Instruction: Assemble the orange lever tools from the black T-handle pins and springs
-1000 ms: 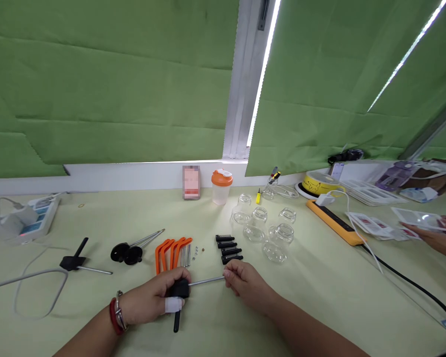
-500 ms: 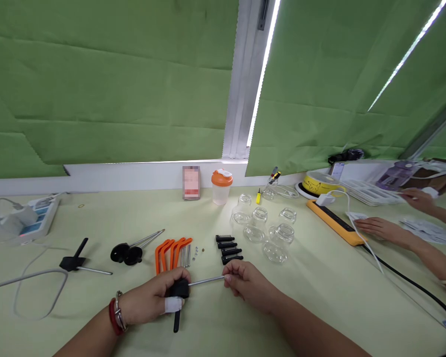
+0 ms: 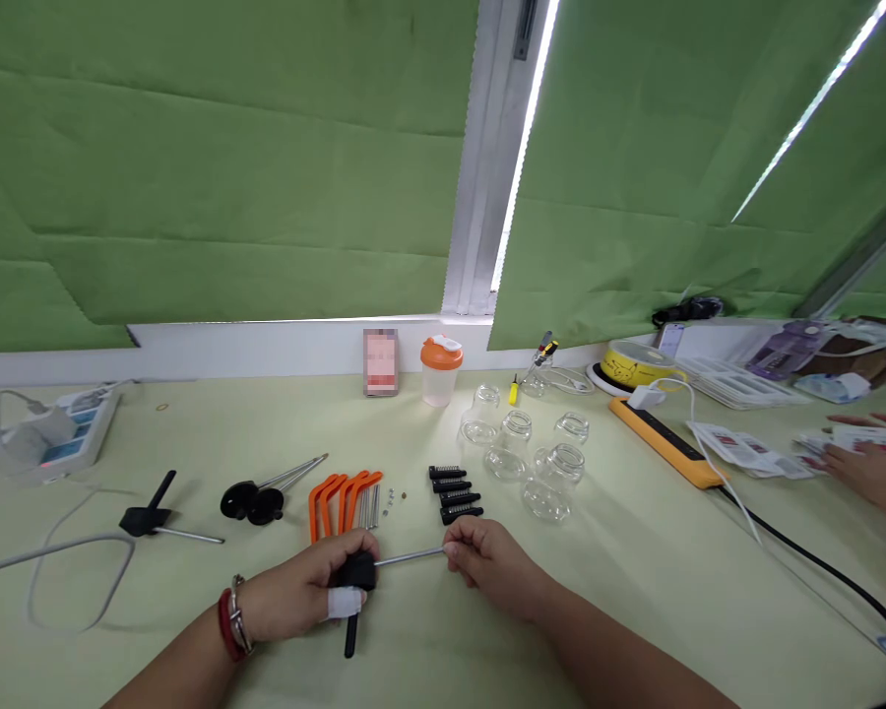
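My left hand [image 3: 302,589], its thumb wrapped in white tape, is closed around a black plastic cap [image 3: 357,571] with a flat black tab pointing down. A thin metal rod [image 3: 411,556] sticks out of the cap to the right. Its far end is pinched between the fingertips of my right hand [image 3: 496,566], which hide the tip. Just beyond my left hand lie several orange bent handles [image 3: 345,489], short metal pins [image 3: 369,506] and tiny loose parts [image 3: 390,500]. Several black pieces with springs [image 3: 456,495] are in a column beyond my right hand.
Upturned glass jars [image 3: 517,448] stand right of centre. Two black caps with rods [image 3: 266,504] and another one [image 3: 146,519] lie left. An orange-lidded cup [image 3: 441,372] and a phone [image 3: 380,362] are at the back. A power strip [image 3: 664,445] and a co-worker's hands [image 3: 867,463] are right.
My hands keep nearly the same hold on the cap and rod. At right, the co-worker's hands have shifted further right, onto white packets, uncovering packets on the table.
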`<control>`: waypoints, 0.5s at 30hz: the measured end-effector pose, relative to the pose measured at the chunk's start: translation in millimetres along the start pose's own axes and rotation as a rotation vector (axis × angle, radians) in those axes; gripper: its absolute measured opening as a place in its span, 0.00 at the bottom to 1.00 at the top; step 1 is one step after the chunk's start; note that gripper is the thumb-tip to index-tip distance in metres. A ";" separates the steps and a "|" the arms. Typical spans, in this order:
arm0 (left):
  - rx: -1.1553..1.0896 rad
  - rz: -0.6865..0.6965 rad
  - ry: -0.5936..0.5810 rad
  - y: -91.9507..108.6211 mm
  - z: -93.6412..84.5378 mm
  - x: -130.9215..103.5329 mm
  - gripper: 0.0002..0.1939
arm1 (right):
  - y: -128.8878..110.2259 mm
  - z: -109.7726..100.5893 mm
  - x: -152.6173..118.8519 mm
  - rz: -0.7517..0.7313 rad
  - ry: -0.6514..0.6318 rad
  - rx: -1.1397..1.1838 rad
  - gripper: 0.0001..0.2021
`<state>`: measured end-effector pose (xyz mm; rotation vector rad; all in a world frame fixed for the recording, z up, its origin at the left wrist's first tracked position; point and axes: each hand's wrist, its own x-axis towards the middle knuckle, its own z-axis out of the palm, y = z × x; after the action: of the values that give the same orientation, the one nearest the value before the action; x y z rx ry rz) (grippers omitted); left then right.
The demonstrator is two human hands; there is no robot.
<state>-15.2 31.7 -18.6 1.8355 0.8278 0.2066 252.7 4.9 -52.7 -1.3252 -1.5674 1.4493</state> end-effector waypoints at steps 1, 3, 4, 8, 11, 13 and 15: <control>0.001 -0.002 0.000 0.1 0.3 -0.1 0.13 | -1.0 -0.2 -0.4 -0.004 0.000 -0.008 0.06; 0.000 -0.010 0.000 0.3 0.7 -0.5 0.13 | -2.5 -0.4 -1.0 -0.017 0.003 -0.021 0.07; -0.001 -0.014 -0.001 0.5 0.8 -0.7 0.13 | -2.7 -0.4 -1.1 -0.024 0.006 -0.027 0.07; -0.015 -0.011 -0.007 0.7 0.4 -1.4 0.12 | 0.1 0.4 0.2 -0.016 0.028 -0.033 0.07; -0.028 0.007 -0.007 0.2 0.3 -1.8 0.12 | 3.1 0.4 1.4 -0.001 0.044 -0.001 0.06; -0.034 0.005 -0.012 -0.4 0.3 -1.9 0.12 | 4.0 0.0 1.6 0.006 0.041 0.005 0.06; -0.037 -0.003 -0.014 -1.0 0.3 -1.9 0.12 | 4.2 -0.6 1.4 0.008 0.037 -0.014 0.06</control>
<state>-16.8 30.5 -19.2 1.7996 0.8122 0.2059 254.0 5.9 -56.9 -1.3605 -1.5526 1.4129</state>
